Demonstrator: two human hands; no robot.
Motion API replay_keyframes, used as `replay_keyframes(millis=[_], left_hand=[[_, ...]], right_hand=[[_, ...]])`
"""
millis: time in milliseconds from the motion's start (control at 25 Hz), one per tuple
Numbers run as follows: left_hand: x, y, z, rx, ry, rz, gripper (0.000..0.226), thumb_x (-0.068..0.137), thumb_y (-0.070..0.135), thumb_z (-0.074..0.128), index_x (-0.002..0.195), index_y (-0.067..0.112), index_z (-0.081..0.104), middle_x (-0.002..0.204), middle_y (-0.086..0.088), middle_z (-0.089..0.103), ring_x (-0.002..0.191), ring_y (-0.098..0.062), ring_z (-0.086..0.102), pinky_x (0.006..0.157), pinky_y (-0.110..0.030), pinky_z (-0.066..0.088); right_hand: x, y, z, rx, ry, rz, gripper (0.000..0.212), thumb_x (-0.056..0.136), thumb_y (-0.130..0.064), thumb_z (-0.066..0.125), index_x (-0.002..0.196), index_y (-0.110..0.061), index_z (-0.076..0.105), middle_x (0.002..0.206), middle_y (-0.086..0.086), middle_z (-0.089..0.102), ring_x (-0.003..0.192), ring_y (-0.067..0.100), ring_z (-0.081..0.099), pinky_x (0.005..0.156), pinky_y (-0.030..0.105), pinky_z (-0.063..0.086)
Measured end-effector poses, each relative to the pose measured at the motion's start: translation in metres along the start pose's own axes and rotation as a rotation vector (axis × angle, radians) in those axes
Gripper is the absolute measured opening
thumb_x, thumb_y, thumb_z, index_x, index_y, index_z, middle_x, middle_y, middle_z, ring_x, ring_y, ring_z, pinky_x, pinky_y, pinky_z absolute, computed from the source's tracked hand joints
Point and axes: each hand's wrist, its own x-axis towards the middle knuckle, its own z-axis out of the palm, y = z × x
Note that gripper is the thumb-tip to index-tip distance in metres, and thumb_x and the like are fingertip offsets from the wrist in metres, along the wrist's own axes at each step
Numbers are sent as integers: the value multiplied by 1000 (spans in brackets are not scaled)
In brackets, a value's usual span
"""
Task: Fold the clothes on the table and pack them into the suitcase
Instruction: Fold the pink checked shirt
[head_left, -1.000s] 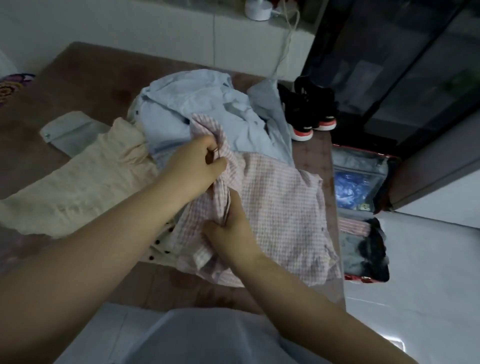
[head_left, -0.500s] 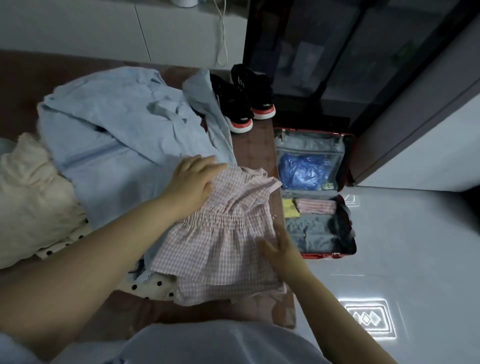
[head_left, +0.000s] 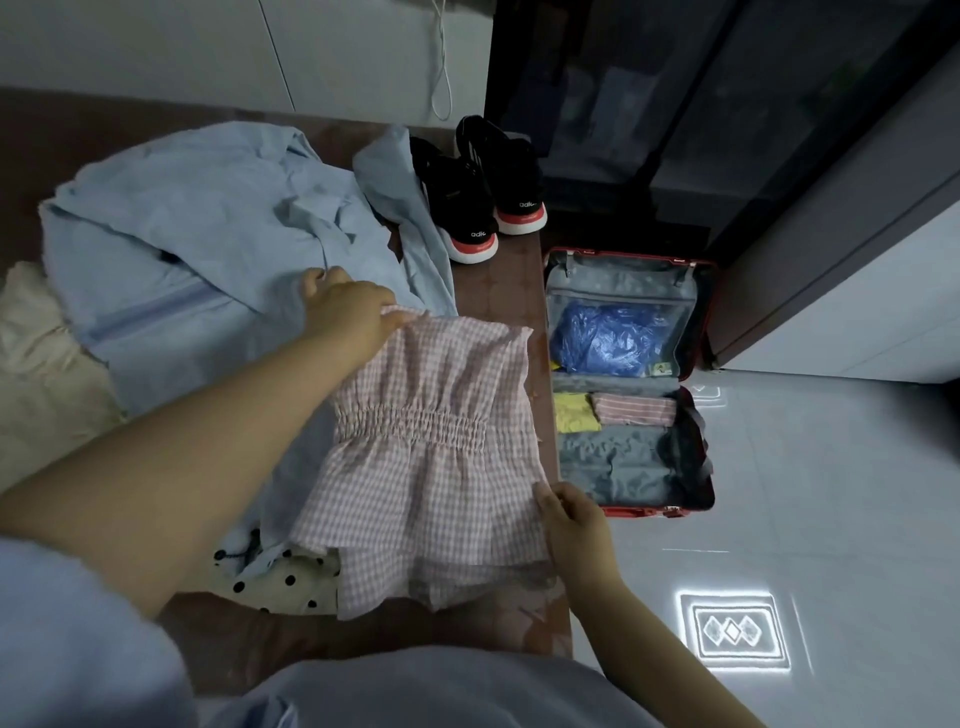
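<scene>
Far left on the bench (head_left: 498, 291): a cream garment (head_left: 36, 364), partly out of view. A crumpled light blue garment (head_left: 197, 234) lies beside it, spread toward the far edge. A polka-dot garment (head_left: 280, 582) shows at the near edge, under the blue one.

Left hand (head_left: 348, 306): fingers curled on the far left corner of the pink checked garment (head_left: 441, 467), gripping it.

The pink checked garment lies flat at the right end of the bench, its gathered band running across the middle.

Right hand (head_left: 571, 519): thumb on top, pinching the garment's near right edge.

Black shoes (head_left: 478, 192) stand at the far right corner of the bench.

The suitcase (head_left: 639, 512) lies open on the floor, just right of the bench, with folded items inside.
</scene>
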Motion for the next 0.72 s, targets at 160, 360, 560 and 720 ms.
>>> replay_keyframes(millis=[160, 360, 560, 720], left_hand=[[0, 5, 10, 71, -26, -105, 39, 98, 43, 33, 104, 22, 65, 104, 0, 62, 116, -26, 37, 102, -38, 18], [-34, 8, 24, -50, 300, 113, 28, 89, 25, 53, 115, 16, 57, 116, -10, 51, 112, -29, 36, 105, -47, 16], [-106, 14, 53, 44, 141, 453, 52, 91, 44, 29, 137, 24, 42, 138, -4, 48, 128, -24, 34, 107, -47, 10], [-112, 10, 67, 174, -115, 297, 85, 67, 70, -32, 142, 33, -14, 158, 5, -5, 145, -23, -8, 103, -46, -28]], right_hand=[[20, 0, -1, -106, -12, 49, 34, 98, -23, 46, 65, -12, 45, 62, 2, 47, 58, 13, 43, 53, 25, 32], [15, 0, 0, -366, 59, -127, 29, 98, -37, 37, 103, -13, 54, 100, 4, 59, 95, 26, 56, 80, 34, 45], [-11, 9, 21, -882, -21, -745, 63, 90, -59, 32, 143, -27, 33, 146, 18, 36, 133, 41, 28, 106, 53, 28], [-3, 1, 28, -1139, -250, -451, 77, 91, -65, 5, 141, -18, 39, 146, 17, 39, 115, 45, 55, 89, 50, 50]])
